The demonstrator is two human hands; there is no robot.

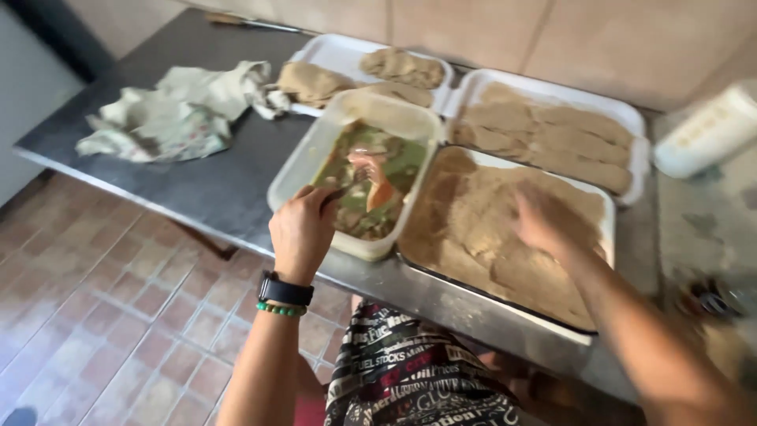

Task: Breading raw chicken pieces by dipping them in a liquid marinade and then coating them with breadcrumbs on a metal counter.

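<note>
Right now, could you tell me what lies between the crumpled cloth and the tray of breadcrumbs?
In the head view, the plastic tub of greenish marinade sits between cloth and breadcrumb tray.

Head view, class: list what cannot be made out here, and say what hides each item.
- Utensil in left hand: hidden by fingers, blurred.
- Right hand fingers: motion blur, crumb coating in the breading tray.
- White container: cut off by right edge.
- Contents of marinade tub: blurred pieces in green liquid.

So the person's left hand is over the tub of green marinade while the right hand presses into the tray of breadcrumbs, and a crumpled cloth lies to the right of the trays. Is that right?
Not quite. The head view shows the crumpled cloth on the left end of the metal table, not the right. The rest holds: the left hand is over the tub of green marinade, and the right hand presses into the tray of breadcrumbs.
</note>
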